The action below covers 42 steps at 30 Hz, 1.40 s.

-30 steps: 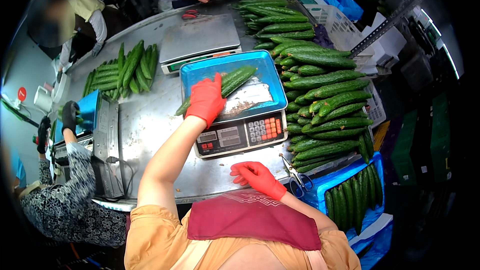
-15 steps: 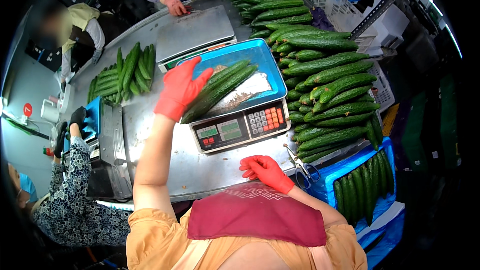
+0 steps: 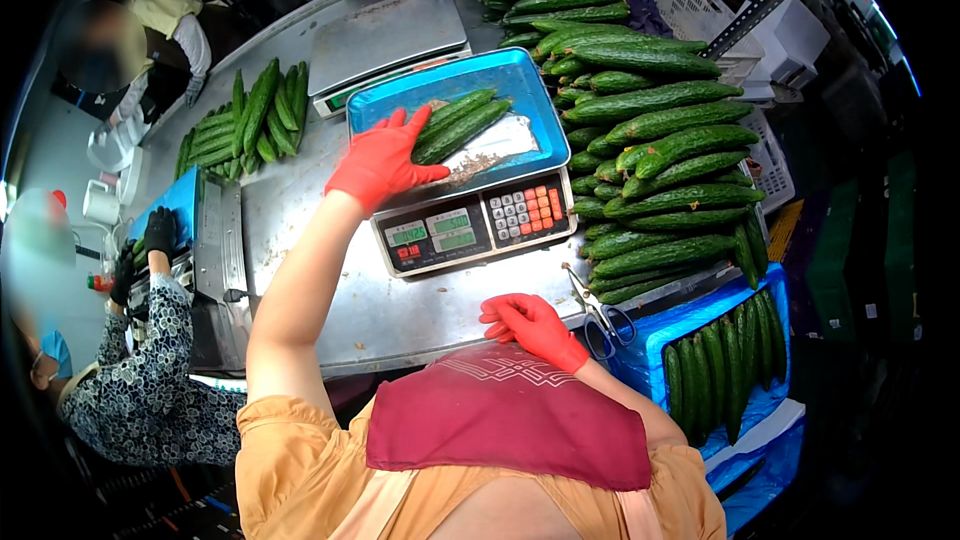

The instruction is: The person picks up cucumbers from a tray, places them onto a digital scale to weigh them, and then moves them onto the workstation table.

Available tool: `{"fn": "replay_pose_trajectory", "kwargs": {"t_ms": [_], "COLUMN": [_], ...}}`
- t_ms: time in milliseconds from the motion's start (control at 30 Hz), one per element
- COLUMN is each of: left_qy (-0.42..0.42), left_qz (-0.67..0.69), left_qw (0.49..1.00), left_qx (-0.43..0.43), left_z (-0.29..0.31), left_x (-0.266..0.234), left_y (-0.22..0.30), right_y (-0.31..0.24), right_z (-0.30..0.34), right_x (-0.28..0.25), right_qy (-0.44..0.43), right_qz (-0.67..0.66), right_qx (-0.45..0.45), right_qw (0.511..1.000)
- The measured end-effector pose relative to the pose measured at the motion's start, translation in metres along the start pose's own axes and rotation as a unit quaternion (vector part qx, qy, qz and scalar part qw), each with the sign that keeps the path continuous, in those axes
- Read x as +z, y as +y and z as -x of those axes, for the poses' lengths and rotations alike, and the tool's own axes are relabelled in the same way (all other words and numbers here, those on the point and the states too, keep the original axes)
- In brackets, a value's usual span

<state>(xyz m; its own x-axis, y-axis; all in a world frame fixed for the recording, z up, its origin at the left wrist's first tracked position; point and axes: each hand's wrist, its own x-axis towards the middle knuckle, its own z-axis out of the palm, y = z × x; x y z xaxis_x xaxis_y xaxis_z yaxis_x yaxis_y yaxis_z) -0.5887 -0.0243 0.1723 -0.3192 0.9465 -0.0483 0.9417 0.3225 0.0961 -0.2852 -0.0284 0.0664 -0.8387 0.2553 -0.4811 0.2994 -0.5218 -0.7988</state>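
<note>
My left hand [image 3: 385,162], in a red glove, lies over the lower ends of two cucumbers [image 3: 462,125]. Its fingers and thumb are spread, and it hides those ends. The long green cucumbers rest side by side, slanting, on the blue tray [image 3: 375,90] of a digital scale [image 3: 475,225]. My right hand [image 3: 537,330], also red-gloved, hovers by the table's front edge with loosely bent fingers; nothing shows in it. Close to its right are scissors [image 3: 605,322] with blue handles.
A large cucumber pile [image 3: 670,155] lines the table's right side; a smaller one [image 3: 255,120] lies left. Beyond my scale stands another scale [image 3: 385,40]. A blue-lined crate [image 3: 655,340] of cucumbers sits at front right. Other people work at left and across the table.
My left hand has moved from beside the cucumbers onto their lower ends. My right hand stays near the front edge. Across the table, a person's hand has lifted off the surface.
</note>
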Motion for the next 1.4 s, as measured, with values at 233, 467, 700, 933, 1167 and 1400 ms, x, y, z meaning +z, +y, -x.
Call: {"fn": "replay_pose_trajectory", "kwargs": {"t_ms": [233, 467, 700, 933, 1167, 1400], "left_qy": [-0.045, 0.030, 0.212, 0.173, 0.174, 0.052], "left_qz": [0.020, 0.067, 0.256, 0.226, 0.265, 0.009], "left_qw": [0.999, 0.997, 0.930, 0.879, 0.846, 0.889], "left_qx": [-0.017, -0.033, -0.155, -0.383, -0.429, -0.455], "left_z": [-0.012, -0.015, 0.065, 0.176, 0.176, 0.172], "left_x": [0.008, 0.026, -0.004, 0.076, 0.097, 0.172], "left_y": [0.004, -0.018, -0.056, -0.154, -0.164, -0.228], "right_y": [0.009, 0.012, 0.014, 0.008, 0.008, 0.003], "right_z": [0.005, 0.004, -0.001, -0.010, -0.022, -0.014], "right_x": [-0.007, -0.001, 0.004, 0.021, 0.022, 0.019], "right_qy": [0.018, 0.025, 0.037, 0.017, 0.009, 0.019], "right_qz": [-0.013, -0.013, 0.013, 0.035, 0.079, 0.056], "right_qx": [-0.012, -0.006, 0.006, 0.031, 0.026, 0.020], "right_qw": [1.000, 1.000, 0.999, 0.999, 0.996, 0.998]}}
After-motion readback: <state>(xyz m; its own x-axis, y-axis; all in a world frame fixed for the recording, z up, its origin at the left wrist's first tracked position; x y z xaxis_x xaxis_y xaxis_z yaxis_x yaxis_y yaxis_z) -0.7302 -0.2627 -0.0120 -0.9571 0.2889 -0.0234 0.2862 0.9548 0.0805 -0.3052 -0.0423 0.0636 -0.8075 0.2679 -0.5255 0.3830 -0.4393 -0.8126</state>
